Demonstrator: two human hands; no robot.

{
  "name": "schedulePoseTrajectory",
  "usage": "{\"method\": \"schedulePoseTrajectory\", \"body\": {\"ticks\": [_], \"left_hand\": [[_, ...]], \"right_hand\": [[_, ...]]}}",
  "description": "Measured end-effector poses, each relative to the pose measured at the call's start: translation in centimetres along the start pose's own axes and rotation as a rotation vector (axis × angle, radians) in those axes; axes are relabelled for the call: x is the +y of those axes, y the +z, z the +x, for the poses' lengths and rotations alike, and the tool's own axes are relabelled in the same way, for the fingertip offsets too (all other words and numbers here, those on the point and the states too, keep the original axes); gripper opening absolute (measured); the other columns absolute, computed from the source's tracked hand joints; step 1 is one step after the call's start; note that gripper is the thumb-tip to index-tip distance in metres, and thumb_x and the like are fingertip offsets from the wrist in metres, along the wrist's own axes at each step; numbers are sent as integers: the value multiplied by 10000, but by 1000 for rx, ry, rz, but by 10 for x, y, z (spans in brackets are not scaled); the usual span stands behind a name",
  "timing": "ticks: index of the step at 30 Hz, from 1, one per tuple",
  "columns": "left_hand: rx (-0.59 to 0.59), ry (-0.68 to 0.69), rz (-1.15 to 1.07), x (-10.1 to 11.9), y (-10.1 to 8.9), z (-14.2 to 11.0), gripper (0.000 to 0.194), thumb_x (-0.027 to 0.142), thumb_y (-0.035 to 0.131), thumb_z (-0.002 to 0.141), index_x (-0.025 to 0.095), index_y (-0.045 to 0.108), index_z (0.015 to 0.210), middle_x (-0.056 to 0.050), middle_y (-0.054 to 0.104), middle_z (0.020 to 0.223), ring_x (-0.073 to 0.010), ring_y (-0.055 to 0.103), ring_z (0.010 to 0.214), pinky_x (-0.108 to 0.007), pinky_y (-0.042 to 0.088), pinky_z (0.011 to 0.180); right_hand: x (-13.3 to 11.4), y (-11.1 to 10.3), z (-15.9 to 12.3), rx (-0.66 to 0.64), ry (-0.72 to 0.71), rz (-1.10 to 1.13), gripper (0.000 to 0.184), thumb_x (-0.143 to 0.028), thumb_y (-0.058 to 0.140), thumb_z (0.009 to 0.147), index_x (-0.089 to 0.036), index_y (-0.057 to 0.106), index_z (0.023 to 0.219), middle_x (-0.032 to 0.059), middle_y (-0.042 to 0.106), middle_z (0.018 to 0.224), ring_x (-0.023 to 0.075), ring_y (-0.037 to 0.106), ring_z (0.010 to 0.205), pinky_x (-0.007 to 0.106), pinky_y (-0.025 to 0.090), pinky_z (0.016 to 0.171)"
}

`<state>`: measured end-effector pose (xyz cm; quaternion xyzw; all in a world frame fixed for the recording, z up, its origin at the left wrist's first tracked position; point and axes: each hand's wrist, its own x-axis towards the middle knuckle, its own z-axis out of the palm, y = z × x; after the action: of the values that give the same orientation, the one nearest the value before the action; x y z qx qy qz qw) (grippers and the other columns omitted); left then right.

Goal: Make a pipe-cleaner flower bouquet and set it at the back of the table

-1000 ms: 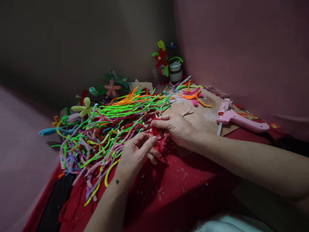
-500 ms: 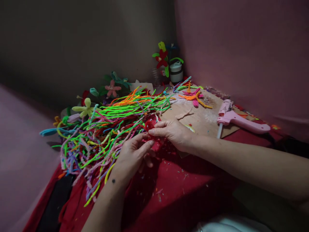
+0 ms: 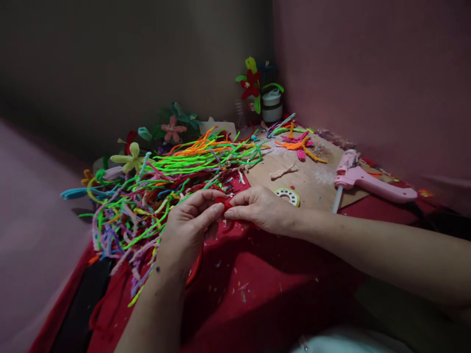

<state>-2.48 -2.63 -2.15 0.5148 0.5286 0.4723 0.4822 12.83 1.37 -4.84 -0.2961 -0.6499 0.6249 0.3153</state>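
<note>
Between my two hands is a red pipe cleaner [image 3: 221,201], pinched and bent, with part of it hidden by my fingers. My left hand [image 3: 191,220] grips it from the left between thumb and forefinger. From the right, my right hand [image 3: 257,208] pinches the same piece, its fingertips almost touching those of the left. A big heap of loose pipe cleaners [image 3: 184,164] in green, orange, pink and purple lies just beyond and left of my hands. A white ring-shaped spool [image 3: 287,196] with holes lies beside my right hand.
A pink glue gun [image 3: 375,182] rests at the right edge of a brown board [image 3: 312,179]. Orange and pink pipe-cleaner pieces [image 3: 300,143] lie on that board. Finished flowers [image 3: 172,128] and a white-lidded jar [image 3: 272,105] stand at the back. Red cloth [image 3: 257,279] with scraps covers the table.
My left hand has closed its thumb and forefinger on the red pipe cleaner. Both hands sit slightly lower, and more of the white spool shows. The camera view has shifted a little.
</note>
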Motion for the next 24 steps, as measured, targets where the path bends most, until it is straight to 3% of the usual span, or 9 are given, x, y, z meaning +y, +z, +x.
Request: {"method": "schedulePoseTrajectory", "body": {"ticks": [5,10,14,18,24], "left_hand": [[-32,33,69,-1,-3,-2,160,203,698,670,184,627,812,48,518,528,-49,406,401,-148,312,378],[52,127,159,-1,3,-3,116,208,696,671,180,603,734,63,494,477,-46,397,373,-146,302,363],[13,57,177,-1,2,-1,132,253,673,710,181,636,814,53,510,497,-46,397,371,-150,289,358],[-14,15,159,-4,-2,1,107,273,670,715,169,645,714,50,484,463,-44,373,362,-156,254,352],[174,219,320,-12,5,0,50,252,685,685,202,679,686,34,550,533,-75,419,427,-191,308,395]], "right_hand": [[3,-1,0,-70,4,57,177,-227,613,718,-117,592,582,-69,391,456,34,295,426,205,208,422],[5,-3,2,-111,48,68,202,-276,620,720,-120,585,596,-69,395,429,35,291,399,209,186,407],[5,-1,1,-42,38,38,239,-298,639,710,-123,570,562,-65,414,427,36,308,398,207,198,406],[6,2,1,-8,45,4,244,-279,632,712,-125,567,535,-58,429,400,43,330,374,205,214,386],[9,-1,5,-84,117,213,250,-277,690,660,-129,540,527,-52,474,382,35,333,318,194,193,342]]}}
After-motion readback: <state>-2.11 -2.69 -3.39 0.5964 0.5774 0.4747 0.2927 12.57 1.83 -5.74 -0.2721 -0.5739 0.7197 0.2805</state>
